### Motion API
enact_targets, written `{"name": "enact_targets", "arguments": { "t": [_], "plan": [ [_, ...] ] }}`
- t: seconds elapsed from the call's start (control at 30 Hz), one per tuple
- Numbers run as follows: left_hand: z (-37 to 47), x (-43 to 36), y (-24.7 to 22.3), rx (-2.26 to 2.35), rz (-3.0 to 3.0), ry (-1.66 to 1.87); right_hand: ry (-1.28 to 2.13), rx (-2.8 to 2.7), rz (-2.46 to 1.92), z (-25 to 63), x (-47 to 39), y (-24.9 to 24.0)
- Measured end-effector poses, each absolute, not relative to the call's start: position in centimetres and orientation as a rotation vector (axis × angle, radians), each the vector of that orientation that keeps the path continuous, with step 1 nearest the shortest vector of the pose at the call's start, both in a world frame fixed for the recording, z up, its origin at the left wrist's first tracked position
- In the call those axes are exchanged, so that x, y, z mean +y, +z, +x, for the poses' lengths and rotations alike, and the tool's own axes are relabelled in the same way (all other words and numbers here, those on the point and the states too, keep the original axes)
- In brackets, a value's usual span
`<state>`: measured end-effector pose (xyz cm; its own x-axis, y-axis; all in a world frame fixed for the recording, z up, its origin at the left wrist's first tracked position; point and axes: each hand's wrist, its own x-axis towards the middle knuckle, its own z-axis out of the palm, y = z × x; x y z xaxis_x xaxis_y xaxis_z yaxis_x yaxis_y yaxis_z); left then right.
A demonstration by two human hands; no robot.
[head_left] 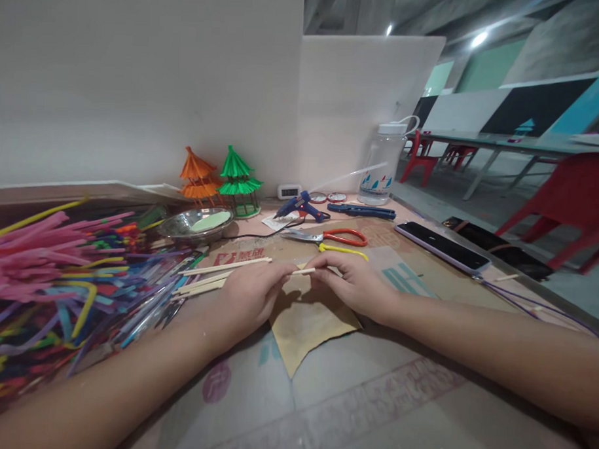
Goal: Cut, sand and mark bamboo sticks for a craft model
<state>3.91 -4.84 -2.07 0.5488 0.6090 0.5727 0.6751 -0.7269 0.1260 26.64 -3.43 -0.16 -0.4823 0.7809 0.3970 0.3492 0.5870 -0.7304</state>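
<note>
My left hand (pixel 250 291) and my right hand (pixel 356 285) meet near the middle, fingers pinched on the two ends of a short pale wooden stick (pixel 304 272). Below them a piece of tan sandpaper (pixel 308 326) lies on the cardboard-covered table. Several longer wooden sticks (pixel 204 284) rest beside my left hand, partly hidden by it. Scissors with orange handles (pixel 345 237) lie just beyond my fingers, and a blue glue gun (pixel 303 207) stands behind them.
Colourful pipe cleaners (pixel 42 274) are heaped at left. Behind stand a metal bowl (pixel 196 225), orange (pixel 198 175) and green (pixel 238 180) pagoda models and a water bottle (pixel 380 165). A blue cutter (pixel 361 211) and a phone (pixel 443 247) lie at right.
</note>
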Motion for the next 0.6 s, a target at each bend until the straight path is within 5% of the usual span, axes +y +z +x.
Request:
{"name": "enact_targets", "arguments": {
  "t": [0.4,0.6],
  "plan": [
    [4.0,-5.4,0.9,-0.674,-2.367,-0.591,0.769,-2.188,-0.885,26.2,-4.1,0.9],
    [2.8,-5.5,2.3,-0.752,-2.192,-0.873,0.746,-2.152,-0.930,27.1,-2.0,1.9]
  ]
}}
